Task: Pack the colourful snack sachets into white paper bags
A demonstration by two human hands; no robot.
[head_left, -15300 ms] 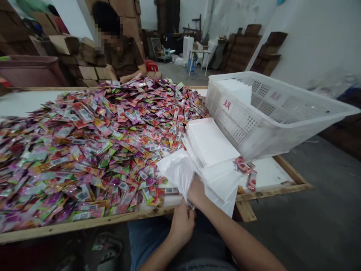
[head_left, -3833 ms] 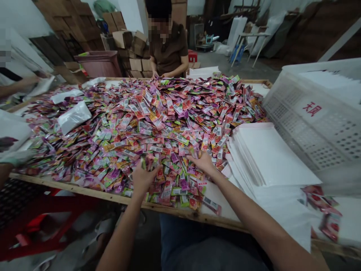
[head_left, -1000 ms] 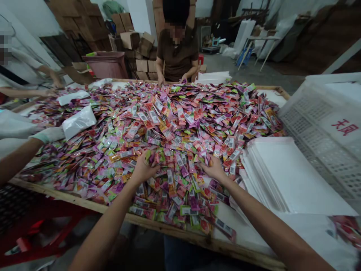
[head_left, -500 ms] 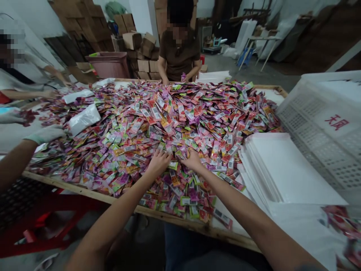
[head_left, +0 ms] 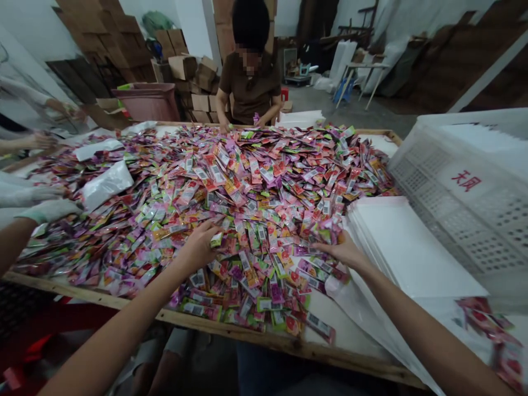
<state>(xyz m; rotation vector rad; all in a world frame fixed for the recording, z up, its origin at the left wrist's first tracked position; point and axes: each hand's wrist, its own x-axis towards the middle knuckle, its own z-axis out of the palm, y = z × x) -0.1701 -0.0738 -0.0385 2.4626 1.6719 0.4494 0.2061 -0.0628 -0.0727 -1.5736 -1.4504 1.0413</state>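
Small, flat printed sachets (head_left: 247, 231) in pink, purple, orange and green lie heaped over the table. My left hand (head_left: 200, 247) curls at the near side of the heap, a green-edged sachet (head_left: 216, 239) at its fingers. Farther right, my right hand (head_left: 346, 252) grips a few pink and purple sachets (head_left: 328, 231) between thumb and fingers; they are slightly blurred. That hand is beside a stack of white bags (head_left: 421, 247). Below its wrist lies a loose white translucent bag (head_left: 358, 308).
A white perforated crate (head_left: 466, 192) stands at the right. The table has a raised wooden edge (head_left: 231, 330). White packages (head_left: 107, 184) lie on the heap at left. Gloved co-worker hands (head_left: 49, 212) are at far left; another person (head_left: 249, 82) works across the table.
My hands have moved apart: the left one leftward, the right one rightward to the bag stack with sachets in it. The view has shifted slightly right.
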